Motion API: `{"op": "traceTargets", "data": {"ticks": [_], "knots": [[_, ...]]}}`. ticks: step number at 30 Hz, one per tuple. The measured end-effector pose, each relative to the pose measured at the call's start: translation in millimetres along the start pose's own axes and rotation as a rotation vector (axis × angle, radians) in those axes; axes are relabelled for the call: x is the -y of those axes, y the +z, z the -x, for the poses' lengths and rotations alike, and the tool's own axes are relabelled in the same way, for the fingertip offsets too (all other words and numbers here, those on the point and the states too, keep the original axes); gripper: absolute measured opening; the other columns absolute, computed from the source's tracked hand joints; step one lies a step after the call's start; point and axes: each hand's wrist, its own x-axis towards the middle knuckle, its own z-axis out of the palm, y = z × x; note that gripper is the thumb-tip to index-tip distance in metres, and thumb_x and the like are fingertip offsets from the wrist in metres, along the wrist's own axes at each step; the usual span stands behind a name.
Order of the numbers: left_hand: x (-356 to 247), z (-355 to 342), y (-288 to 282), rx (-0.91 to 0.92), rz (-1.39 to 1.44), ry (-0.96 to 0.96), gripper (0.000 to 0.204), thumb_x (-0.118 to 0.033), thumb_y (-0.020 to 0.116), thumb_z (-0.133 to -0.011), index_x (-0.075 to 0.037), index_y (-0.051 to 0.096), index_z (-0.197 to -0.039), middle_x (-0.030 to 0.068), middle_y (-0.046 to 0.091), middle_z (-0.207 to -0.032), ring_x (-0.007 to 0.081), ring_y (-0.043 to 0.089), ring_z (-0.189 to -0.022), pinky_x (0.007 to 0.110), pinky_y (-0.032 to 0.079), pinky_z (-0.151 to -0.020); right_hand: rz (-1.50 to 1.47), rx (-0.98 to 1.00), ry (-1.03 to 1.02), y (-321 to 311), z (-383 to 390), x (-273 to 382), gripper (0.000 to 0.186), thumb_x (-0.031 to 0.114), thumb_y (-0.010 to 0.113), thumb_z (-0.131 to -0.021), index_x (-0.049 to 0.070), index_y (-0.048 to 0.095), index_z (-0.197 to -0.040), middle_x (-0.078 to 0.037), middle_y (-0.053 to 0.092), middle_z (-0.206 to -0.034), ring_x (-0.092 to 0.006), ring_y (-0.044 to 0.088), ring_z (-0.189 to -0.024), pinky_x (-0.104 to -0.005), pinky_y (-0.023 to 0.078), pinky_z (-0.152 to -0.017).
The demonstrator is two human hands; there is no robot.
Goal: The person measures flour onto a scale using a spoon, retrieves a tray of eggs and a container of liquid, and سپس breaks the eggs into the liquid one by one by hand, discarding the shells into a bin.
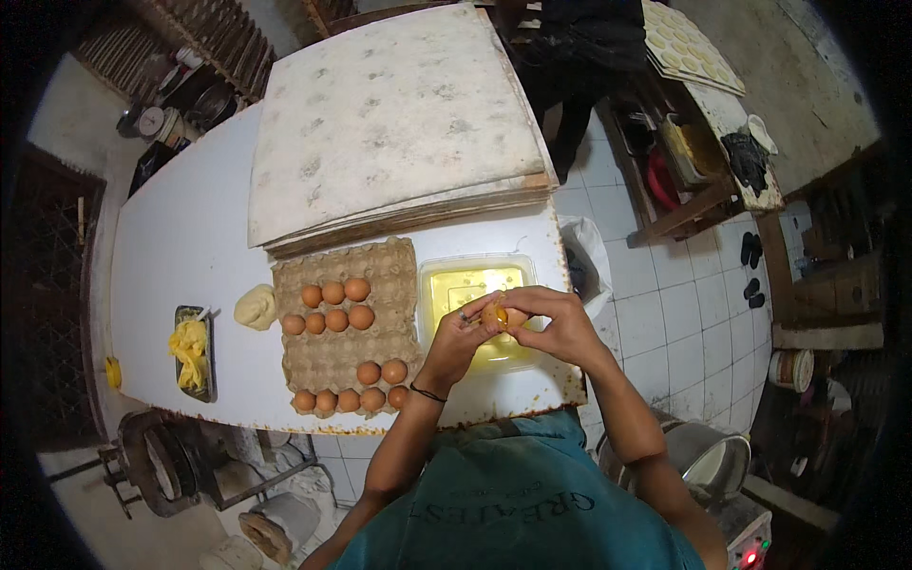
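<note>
A cracked egg point(498, 314) is held between my two hands, its shell parted and yellow yolk showing inside. My left hand point(453, 348) grips one side of the shell with bent fingers, and my right hand point(559, 329) grips the other. Both are above a clear rectangular plastic tub point(528, 269) holding yellowish liquid egg. To the left lies a cardboard egg tray point(334, 359) with several brown eggs point(336, 318) in two groups and many bare cups between them.
Behind the tray rises a stack of large white-dusted boards point(399, 123). Left are a dough lump point(256, 308) and a dark tray with yellow fat point(189, 353). A metal bowl point(708, 461) stands below right. Another person point(594, 43) stands beyond the table.
</note>
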Motion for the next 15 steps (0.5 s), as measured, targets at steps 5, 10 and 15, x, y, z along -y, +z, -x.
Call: {"op": "traceTargets", "data": {"ticks": [5,10,15], "knots": [[-13,6,10,-0.091,-0.159,0.030,0.051,-0.010,0.062,-0.080,0.004,0.041,-0.123,0.0119,0.053,-0.113,0.0167,0.053,-0.101,0.026,0.043,-0.088,-0.066,0.007,0.078,-6,0,-3,0.034,0.005,0.070,-0.067,0.003,0.063,-0.100,-0.009,0.057,-0.102,-0.0206,0.058,-0.089,-0.0271,0.047,-0.077],[-38,12,21,-0.136,-0.384,0.072,0.049,-0.005,0.066,-0.075,0.002,0.047,-0.120,0.0113,0.054,-0.112,0.0137,0.054,-0.097,0.022,0.046,-0.083,-0.238,-0.090,-0.029,7,5,-27,0.037,0.004,0.071,-0.066,0.003,0.062,-0.102,-0.011,0.057,-0.108,-0.0204,0.056,-0.097,-0.0285,0.047,-0.081],[-58,20,32,-0.139,-0.642,0.153,0.049,-0.005,0.068,-0.074,0.002,0.048,-0.119,0.0101,0.053,-0.113,0.0117,0.054,-0.093,0.021,0.046,-0.079,-0.589,-0.175,0.003,27,13,-39,0.040,-0.002,0.069,-0.067,0.002,0.058,-0.106,-0.016,0.053,-0.115,-0.0227,0.053,-0.103,-0.0307,0.046,-0.086]]}}
